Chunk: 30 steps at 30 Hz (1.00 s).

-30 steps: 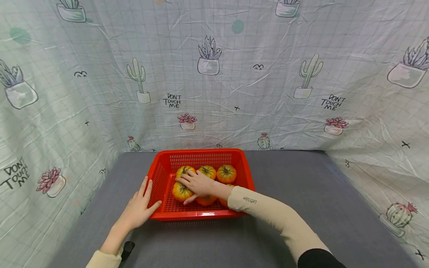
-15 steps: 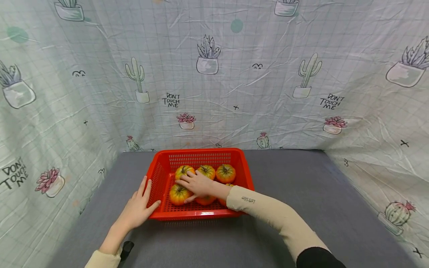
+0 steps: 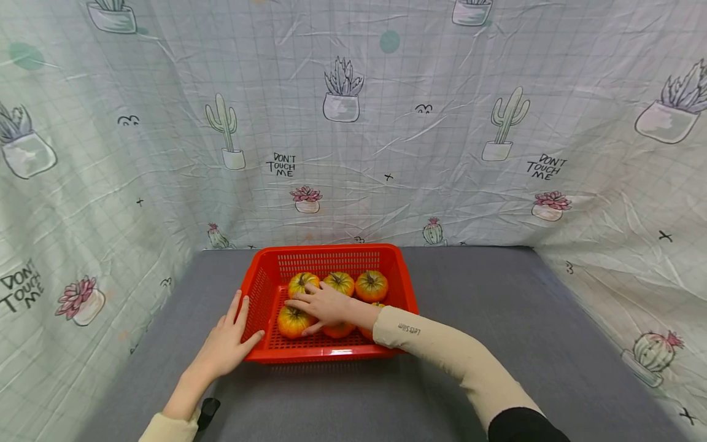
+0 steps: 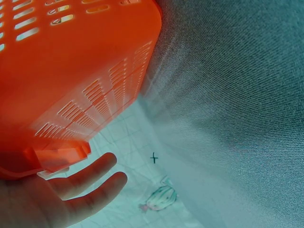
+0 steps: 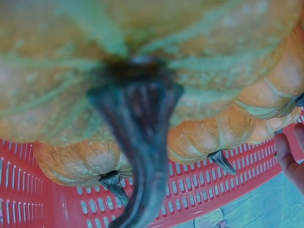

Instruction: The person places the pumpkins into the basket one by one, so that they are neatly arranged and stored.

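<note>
A red plastic basket [image 3: 331,354] holds several small orange and yellow pumpkins [image 3: 372,286]. My right hand [image 3: 326,305] is over the basket with its fingers spread, reaching across the front-left pumpkin [image 3: 293,325]. Its thumb lies by that pumpkin's right side, and its fingertips are between that one and the back-left pumpkin [image 3: 301,282]. The right wrist view shows a large dark stem [image 5: 147,142] close up. My left hand [image 3: 223,347] rests at the basket's left rim with straight fingers, its thumb pointing toward the inside; the left wrist view shows two extended fingers [image 4: 97,192].
The basket stands on a grey cloth-covered table [image 3: 475,307]. A pale curtain [image 3: 397,147] printed with cacti encloses the back and sides. My right forearm, in a beige sleeve [image 3: 453,356], crosses over the basket's front-right corner and overlaps pumpkins there.
The front-left pumpkin has shifted slightly left and toward me, and more of its top shows. My right fingers have drawn a little off it. The left hand keeps its place at the rim.
</note>
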Tool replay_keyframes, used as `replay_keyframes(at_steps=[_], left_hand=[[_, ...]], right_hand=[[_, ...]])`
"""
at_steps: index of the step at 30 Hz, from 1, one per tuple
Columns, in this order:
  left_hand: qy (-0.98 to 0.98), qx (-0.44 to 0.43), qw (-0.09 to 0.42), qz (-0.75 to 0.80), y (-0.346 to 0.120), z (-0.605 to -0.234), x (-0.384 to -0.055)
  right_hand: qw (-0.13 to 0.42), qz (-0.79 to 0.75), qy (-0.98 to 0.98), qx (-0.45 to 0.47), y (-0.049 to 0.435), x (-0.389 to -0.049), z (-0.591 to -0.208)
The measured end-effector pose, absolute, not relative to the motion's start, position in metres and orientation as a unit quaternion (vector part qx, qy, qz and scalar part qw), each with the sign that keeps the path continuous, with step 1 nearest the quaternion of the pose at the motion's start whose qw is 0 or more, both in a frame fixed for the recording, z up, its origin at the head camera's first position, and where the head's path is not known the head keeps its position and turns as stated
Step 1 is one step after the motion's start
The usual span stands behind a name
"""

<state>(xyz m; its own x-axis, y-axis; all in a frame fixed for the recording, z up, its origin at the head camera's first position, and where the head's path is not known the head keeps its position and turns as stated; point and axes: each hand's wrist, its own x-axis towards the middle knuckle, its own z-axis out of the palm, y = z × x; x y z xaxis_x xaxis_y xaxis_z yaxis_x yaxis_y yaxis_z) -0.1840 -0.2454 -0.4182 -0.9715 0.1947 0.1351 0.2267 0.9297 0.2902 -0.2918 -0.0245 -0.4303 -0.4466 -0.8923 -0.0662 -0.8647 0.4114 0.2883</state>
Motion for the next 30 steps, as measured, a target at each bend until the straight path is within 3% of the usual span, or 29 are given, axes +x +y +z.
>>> replay_keyframes(at_steps=[24, 30], left_hand=[[-0.98, -0.11, 0.052, -0.159, -0.245, -0.417, -0.183], [-0.981, -0.108, 0.038, -0.156, -0.246, -0.415, -0.183]], right_hand=[[0.026, -0.154, -0.843, 0.516, -0.019, -0.289, -0.417], [0.046, -0.159, -0.84, 0.517, -0.012, -0.284, -0.401]])
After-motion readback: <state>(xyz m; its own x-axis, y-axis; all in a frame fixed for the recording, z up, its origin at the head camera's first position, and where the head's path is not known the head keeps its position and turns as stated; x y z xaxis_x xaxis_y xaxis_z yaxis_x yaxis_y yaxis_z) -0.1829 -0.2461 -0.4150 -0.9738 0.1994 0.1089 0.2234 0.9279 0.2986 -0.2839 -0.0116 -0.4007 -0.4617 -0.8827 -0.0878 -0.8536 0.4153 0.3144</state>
